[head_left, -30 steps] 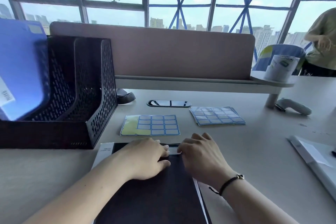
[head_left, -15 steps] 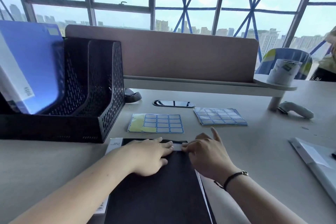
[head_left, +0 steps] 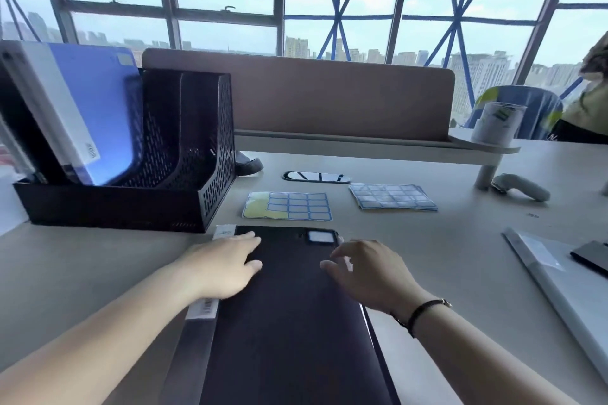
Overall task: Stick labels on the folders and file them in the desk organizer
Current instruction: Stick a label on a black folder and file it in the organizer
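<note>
Dark folder (head_left: pixel 289 322) at desk's (head_left: pixel 444 256) near edge, white label (head_left: pixel 320 236) stuck top corner; left hand (head_left: pixel 223 268) flat on it, right hand (head_left: pixel 371 271) loosely open, holding nothing

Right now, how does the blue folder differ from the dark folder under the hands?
The blue folder stands tilted in the desk organizer; the dark folder lies flat on the desk. Nothing touches the blue folder, while the left hand rests on the dark folder and the right hand hovers at its right edge. The blue one is bright blue, the other near black. Both carry a small label near a top corner.
</note>
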